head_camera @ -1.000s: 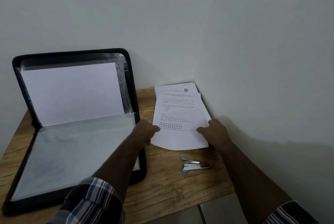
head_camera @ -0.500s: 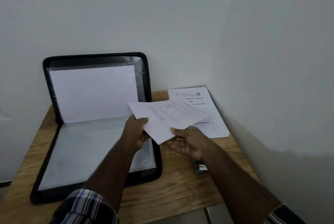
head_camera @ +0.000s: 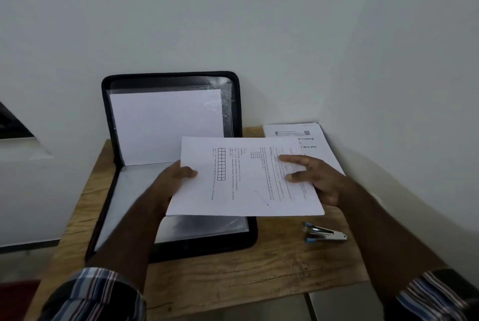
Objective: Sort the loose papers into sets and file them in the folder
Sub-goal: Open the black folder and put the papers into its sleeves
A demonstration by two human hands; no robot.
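Note:
A printed paper set (head_camera: 241,180) hangs above the table, turned sideways, over the right part of the open black folder (head_camera: 171,79). My left hand (head_camera: 173,178) pinches its left edge, thumb on top. My right hand (head_camera: 316,175) holds its right side, with thumb and a finger lying on the sheet. The folder leans its upper half against the wall, with a blank white sheet (head_camera: 166,126) in the clear sleeve; its lower half lies flat. More printed papers (head_camera: 311,136) lie stacked in the back right corner.
A small blue and metal stapler (head_camera: 324,234) lies on the wooden table (head_camera: 259,274) near the right edge, below the held sheets. Walls close in behind and on the right. The table's front edge runs just beyond my sleeves.
The paper set came off the corner stack, moved left and turned sideways over the folder. Both hands moved with it, and the stack underneath now shows.

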